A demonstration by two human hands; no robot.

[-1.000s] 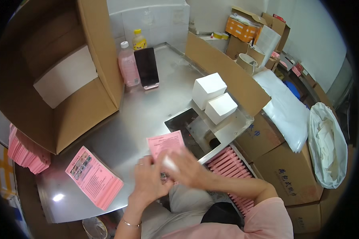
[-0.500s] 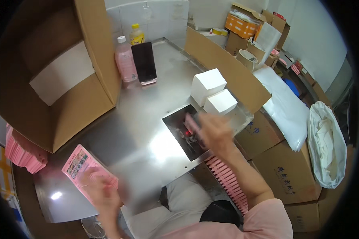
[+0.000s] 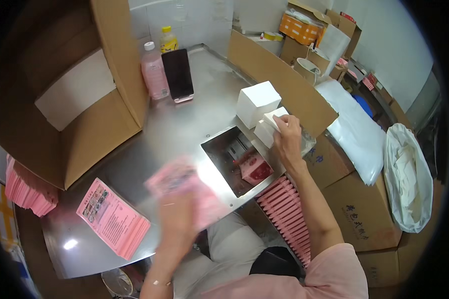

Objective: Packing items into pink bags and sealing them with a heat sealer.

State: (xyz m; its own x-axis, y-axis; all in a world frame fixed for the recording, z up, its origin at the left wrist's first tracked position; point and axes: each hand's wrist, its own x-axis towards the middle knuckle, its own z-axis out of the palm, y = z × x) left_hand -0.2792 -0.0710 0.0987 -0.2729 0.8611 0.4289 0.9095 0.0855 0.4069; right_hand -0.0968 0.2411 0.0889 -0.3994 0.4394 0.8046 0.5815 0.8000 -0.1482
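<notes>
My left hand [image 3: 177, 219] is closed on a pink printed bag [image 3: 184, 182], both smeared by motion over the metal table [image 3: 149, 149]. Left of it lies a stack of flat pink printed bags [image 3: 113, 219]. My right hand [image 3: 290, 137] grips a few white folded tissues [image 3: 275, 115] at the top of the shorter white stack [image 3: 265, 132]. Beside that stands a taller white stack [image 3: 257, 104]. Down in the square opening [image 3: 230, 149] in the table rests a pink and red packet [image 3: 255, 168], tilted.
A large open carton [image 3: 105, 117] stands at the left. Behind the opening are a phone on a stand [image 3: 178, 74], a pink bottle [image 3: 154, 74] and a yellow one [image 3: 168, 40]. A cardboard strip [image 3: 279, 77] edges the right side. Pink packets [image 3: 284, 209] line up below the table.
My right hand has moved from the opening up to the shorter white stack. My left hand has lifted a pink bag off its stack and carried it right. A packet now shows in the opening.
</notes>
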